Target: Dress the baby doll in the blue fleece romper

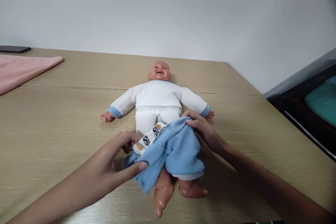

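A baby doll [159, 71] lies on its back with its feet toward me, its arms spread to both sides. It wears a white long-sleeved top [159, 94] with blue cuffs. Fuzzy blue pants [181, 147] are around its lower legs, and both bare feet stick out below. A white patch with two stitched eyes shows along the pants' upper edge. At the left side of the pants, my left hand [115, 161] grips the cloth between thumb and fingers. My right hand [203, 129] pinches the waistband at the upper right, beside the doll's hip.
The doll rests on a wooden table [78, 112] that meets a pale wall [157, 14]. A pink cloth [23, 70] lies at the left, with a dark phone-like slab [14, 49] behind it. Beyond the table's right edge stands a black object [296, 105] with a teal part.
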Available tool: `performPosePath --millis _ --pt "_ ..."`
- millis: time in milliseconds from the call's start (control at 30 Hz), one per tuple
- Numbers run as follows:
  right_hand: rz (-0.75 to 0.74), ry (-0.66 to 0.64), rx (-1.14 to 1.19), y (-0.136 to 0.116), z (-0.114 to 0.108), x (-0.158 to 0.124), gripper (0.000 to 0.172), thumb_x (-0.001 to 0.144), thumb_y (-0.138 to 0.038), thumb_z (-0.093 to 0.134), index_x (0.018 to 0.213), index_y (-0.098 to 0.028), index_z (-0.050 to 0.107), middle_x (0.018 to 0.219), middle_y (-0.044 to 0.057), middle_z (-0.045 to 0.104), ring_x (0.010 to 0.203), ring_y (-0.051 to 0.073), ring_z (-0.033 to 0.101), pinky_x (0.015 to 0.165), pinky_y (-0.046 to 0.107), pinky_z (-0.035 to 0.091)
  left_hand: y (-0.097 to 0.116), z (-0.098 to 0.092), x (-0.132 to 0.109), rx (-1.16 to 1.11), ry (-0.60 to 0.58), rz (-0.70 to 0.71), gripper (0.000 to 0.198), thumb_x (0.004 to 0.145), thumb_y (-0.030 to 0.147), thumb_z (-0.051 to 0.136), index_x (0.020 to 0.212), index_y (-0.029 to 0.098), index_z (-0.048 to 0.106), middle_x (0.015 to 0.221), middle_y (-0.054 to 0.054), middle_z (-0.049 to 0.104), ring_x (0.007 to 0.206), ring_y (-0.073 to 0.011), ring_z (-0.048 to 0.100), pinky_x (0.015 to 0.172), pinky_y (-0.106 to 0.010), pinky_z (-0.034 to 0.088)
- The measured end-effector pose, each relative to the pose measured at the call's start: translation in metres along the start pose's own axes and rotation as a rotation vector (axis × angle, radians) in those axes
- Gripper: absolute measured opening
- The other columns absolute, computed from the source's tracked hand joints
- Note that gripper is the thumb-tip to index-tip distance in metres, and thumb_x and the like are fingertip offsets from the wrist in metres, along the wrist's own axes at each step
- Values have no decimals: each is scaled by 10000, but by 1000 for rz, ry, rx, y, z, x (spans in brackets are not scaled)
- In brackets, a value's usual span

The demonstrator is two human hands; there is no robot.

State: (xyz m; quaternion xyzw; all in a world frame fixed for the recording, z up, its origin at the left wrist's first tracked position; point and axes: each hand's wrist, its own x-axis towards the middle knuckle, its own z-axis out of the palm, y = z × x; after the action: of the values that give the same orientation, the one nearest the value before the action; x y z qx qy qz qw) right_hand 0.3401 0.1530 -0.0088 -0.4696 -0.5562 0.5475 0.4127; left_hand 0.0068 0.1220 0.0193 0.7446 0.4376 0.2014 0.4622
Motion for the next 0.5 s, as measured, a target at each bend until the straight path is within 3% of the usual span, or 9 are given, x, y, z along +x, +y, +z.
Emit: performPosePath --millis 133,267,333,400,500 --pt "-42 72 50 5 2 -8 249 957 -484 729 965 -243 669 820 -29 512 745 188 432 719 315 370 -8 10 -10 -84 8 27 387 1043 466 756 1389 368 612 1409 -53 643 1341 -294 623 1150 -413 565" --pt "-40 104 332 9 -1 -12 176 836 -369 750 929 -245 666 871 -8 551 762 191 448 714 309 396 -9 20 -14 -242 -30 23 280 1060 442 736 1301 357 621 1273 -47 670 1250 -276 659 986 -329 626" --pt "-6 84 436 10 -4 -13 169 794 -333 748 906 -244 659 879 -5 555 755 185 447 706 307 401 -9 20 -14 -268 -72 14 201 1070 433 729 1230 346 645 1207 -33 673 1202 -253 659 975 -299 609" --pt "46 43 423 10 -8 -13 173 811 -361 744 916 -241 676 847 -3 541 745 189 438 690 311 392 -9 17 -14 -272 -115 -3 143 1079 435 718 1163 330 671 1189 -26 673 1172 -238 653 1021 -300 585" --pt "76 -69 185 5 -16 -13 237 907 -458 715 914 -221 706 809 7 538 756 202 452 706 329 387 -9 11 -12 -343 -137 -75 185 1106 498 655 1153 320 671 1181 -30 684 1160 -241 656 1052 -324 583"
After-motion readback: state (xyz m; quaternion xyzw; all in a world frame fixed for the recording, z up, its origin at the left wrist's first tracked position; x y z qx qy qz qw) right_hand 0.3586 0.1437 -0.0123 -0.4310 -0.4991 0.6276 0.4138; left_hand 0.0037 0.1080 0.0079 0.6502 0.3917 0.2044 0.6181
